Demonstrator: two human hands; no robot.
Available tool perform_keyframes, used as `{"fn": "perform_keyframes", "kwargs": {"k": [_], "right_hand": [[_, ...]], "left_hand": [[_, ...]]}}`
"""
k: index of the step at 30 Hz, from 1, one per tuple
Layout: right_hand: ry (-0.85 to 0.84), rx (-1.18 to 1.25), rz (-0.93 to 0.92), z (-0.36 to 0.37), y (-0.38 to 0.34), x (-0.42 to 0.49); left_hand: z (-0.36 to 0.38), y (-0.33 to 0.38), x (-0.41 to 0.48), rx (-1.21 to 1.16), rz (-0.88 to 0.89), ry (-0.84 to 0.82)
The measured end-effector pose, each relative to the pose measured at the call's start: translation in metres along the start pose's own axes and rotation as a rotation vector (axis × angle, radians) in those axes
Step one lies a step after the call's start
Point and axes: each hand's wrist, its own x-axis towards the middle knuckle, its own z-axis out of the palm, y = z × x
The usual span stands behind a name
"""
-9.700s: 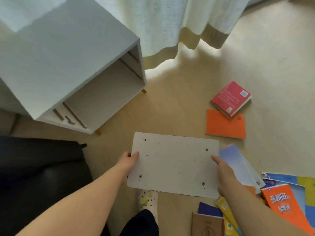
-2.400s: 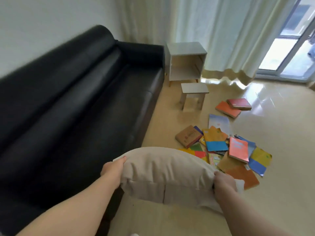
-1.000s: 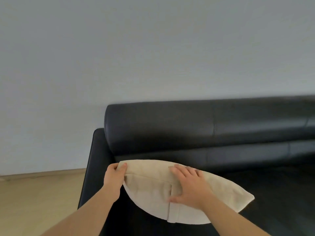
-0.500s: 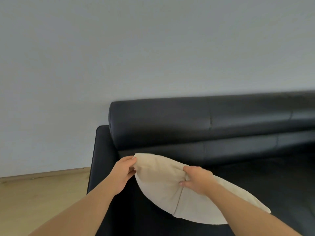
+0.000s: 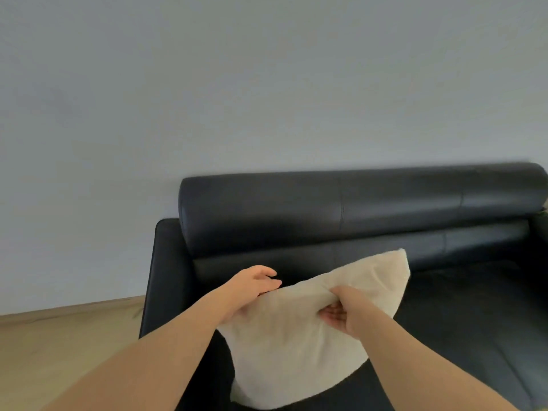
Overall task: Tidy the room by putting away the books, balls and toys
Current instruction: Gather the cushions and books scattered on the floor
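Observation:
A beige pillow (image 5: 296,345) stands tilted on the seat of the black leather sofa (image 5: 326,209), near its left armrest. My right hand (image 5: 347,312) pinches a fold of fabric at the pillow's top edge. My left hand (image 5: 252,287) lies at the pillow's upper left corner with its fingers stretched loosely over the edge, and the pillow covers its lower part. No books, balls or toys are in view.
The sofa's round backrest runs along a plain grey wall (image 5: 267,84). Its left armrest (image 5: 160,277) borders a strip of light wooden floor (image 5: 59,336) at the lower left. The dark seat (image 5: 474,321) stretches off to the right.
The pillow has been turned from lying flat to standing more upright on the seat. My left hand has loosened its grip on the corner, and my right hand now bunches the top edge.

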Motion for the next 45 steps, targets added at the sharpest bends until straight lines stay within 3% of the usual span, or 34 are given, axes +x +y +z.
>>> {"fn": "perform_keyframes", "kwargs": {"k": [5, 9, 21, 26, 31, 37, 43, 45], "right_hand": [[-0.113, 0.002, 0.073, 0.038, 0.028, 0.002], [-0.132, -0.085, 0.068, 0.041, 0.025, 0.003], [-0.243, -0.139, -0.02, 0.053, -0.012, 0.027], [-0.364, -0.358, -0.068, 0.082, -0.036, 0.044], [-0.416, -0.693, -0.376, 0.108, -0.044, 0.071], [-0.359, -0.776, -0.423, 0.102, -0.045, 0.102], [-0.298, -0.693, -0.405, 0.109, -0.04, 0.115], [-0.286, -0.677, -0.408, 0.111, -0.04, 0.115]], "left_hand": [[-0.013, -0.024, -0.017, 0.802, 0.12, 0.011], [-0.015, -0.047, -0.016, 1.052, 0.147, 0.14], [-0.038, -0.032, 0.017, 1.01, 0.228, 0.458], [-0.059, -0.035, 0.031, 1.134, 0.092, 0.635], [-0.085, -0.039, 0.053, 1.01, -0.105, 0.834], [-0.094, -0.044, 0.082, 0.857, -0.178, 0.815], [-0.1, -0.031, 0.11, 0.806, 0.008, 0.892], [-0.098, -0.033, 0.116, 0.776, -0.011, 0.889]]}}
